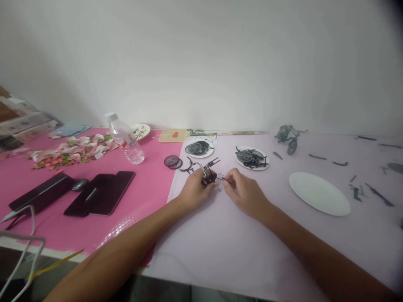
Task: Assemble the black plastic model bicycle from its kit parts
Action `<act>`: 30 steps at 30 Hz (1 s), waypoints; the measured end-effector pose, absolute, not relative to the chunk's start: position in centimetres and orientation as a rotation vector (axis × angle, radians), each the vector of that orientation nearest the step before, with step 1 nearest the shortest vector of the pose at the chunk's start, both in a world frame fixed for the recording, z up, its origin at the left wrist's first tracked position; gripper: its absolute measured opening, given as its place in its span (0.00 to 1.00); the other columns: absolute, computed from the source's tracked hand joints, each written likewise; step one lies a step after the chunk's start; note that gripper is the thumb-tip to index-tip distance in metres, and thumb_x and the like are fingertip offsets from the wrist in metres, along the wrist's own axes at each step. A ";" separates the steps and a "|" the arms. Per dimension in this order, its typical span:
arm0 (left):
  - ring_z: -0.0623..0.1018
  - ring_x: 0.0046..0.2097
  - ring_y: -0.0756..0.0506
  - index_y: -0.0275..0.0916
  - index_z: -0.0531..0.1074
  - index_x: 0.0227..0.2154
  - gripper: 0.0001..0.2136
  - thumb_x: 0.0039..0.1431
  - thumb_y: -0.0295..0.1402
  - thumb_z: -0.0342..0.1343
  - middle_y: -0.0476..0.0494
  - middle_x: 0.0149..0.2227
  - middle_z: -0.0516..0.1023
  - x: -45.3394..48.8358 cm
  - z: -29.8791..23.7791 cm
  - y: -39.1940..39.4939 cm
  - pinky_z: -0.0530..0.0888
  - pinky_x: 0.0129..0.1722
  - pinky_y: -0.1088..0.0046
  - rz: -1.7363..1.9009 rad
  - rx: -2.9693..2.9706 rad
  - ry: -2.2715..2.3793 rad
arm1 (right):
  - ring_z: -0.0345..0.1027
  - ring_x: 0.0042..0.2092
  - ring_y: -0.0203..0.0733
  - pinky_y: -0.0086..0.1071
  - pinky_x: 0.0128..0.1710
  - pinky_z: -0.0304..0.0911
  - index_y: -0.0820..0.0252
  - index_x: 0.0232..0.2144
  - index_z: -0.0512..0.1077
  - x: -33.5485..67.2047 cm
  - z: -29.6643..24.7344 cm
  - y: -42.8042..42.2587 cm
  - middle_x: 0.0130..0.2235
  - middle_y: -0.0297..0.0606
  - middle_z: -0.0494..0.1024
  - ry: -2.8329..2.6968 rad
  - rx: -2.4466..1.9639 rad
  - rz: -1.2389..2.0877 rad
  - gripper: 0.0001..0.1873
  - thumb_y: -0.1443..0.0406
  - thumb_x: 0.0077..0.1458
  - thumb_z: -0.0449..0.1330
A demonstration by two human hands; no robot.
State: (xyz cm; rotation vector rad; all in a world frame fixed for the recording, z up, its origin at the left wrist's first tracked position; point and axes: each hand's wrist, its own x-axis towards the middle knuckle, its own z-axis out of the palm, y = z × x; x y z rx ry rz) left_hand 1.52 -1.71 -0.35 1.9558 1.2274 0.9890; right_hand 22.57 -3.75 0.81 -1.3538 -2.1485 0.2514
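My left hand (193,191) is closed around a small black model frame (208,173) with thin bars sticking up, held just above the pale lilac table mat (220,239). My right hand (244,191) pinches a tiny dark part (223,178) right beside the frame, fingertips pressed together. Loose black wheels (172,161) and curved pieces (187,166) lie just beyond my left hand. Two small white plates (199,149) (252,158) hold more wheels and black parts.
An empty white plate (318,193) lies to the right. A finished little bicycle model (288,136) stands near the wall. On the pink mat (147,188) are a water bottle (125,137), dark phones or cases (100,193), a mouse (79,183) and pink petals (72,151). Scattered black parts (371,191) lie far right.
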 end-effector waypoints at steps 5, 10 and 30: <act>0.76 0.38 0.45 0.39 0.74 0.44 0.11 0.61 0.37 0.63 0.42 0.39 0.78 1.4 -0.6 -1.5 0.72 0.38 0.68 1.012 1.938 1.222 | 0.75 0.31 0.42 0.32 0.31 0.61 0.55 0.39 0.64 22.5 0.2 -3.5 0.33 0.34 0.78 -2.120 -1.342 0.177 0.05 0.63 0.63 0.58; 0.74 0.35 0.46 0.39 0.73 0.42 0.10 0.62 0.38 0.62 0.45 0.36 0.77 1.3 -0.4 -1.5 0.72 0.36 0.68 1.040 1.929 1.225 | 0.76 0.33 0.43 0.32 0.31 0.61 0.55 0.40 0.66 22.5 -0.2 -3.3 0.35 0.37 0.80 -2.110 -1.307 0.153 0.04 0.63 0.64 0.58; 0.75 0.36 0.45 0.40 0.73 0.43 0.11 0.61 0.36 0.62 0.44 0.38 0.78 1.3 -0.4 -1.6 0.72 0.37 0.68 0.994 1.984 1.247 | 0.74 0.33 0.42 0.32 0.32 0.61 0.54 0.39 0.63 22.6 0.1 -3.5 0.36 0.37 0.79 -2.124 -1.348 0.195 0.06 0.60 0.69 0.54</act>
